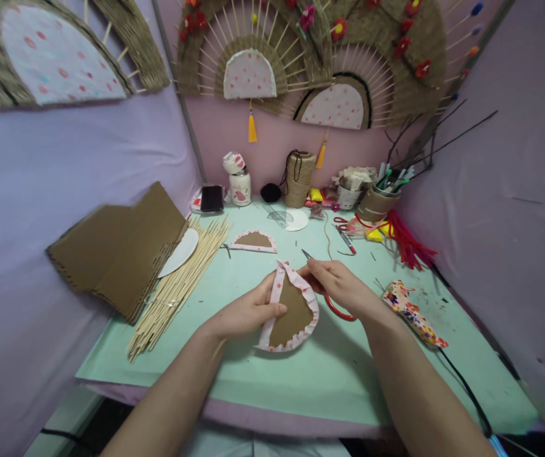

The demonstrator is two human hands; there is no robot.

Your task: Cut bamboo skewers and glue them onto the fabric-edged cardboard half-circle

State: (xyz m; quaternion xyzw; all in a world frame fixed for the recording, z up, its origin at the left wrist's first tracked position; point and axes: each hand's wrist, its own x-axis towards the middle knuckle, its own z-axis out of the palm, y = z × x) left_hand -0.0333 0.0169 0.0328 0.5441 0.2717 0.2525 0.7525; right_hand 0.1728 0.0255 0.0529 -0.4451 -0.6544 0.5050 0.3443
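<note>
My left hand (253, 309) is closed on a cardboard half-circle (294, 314), its thumb pressed on the brown face. Pink-and-white spotted fabric is folded over the piece's edges, pleated along the curve. At its upper corner, my right hand (334, 279) grips a pair of scissors (341, 311). Their red handle loop shows below the fingers, and a blade tip points up and left beyond them. Whether the right fingertips also touch the fabric, I cannot tell. A second fabric-edged half-circle (254, 240) lies flat on the table behind my left hand.
Bamboo sticks (177, 292) and brown cardboard (120, 254) lie at the left. A flower-patterned glue gun (415, 314) with a black cord rests at the right. Along the back stand a twine spool (299, 181), a white jar (240, 188) and a pen holder (377, 202). Decorated fans hang above.
</note>
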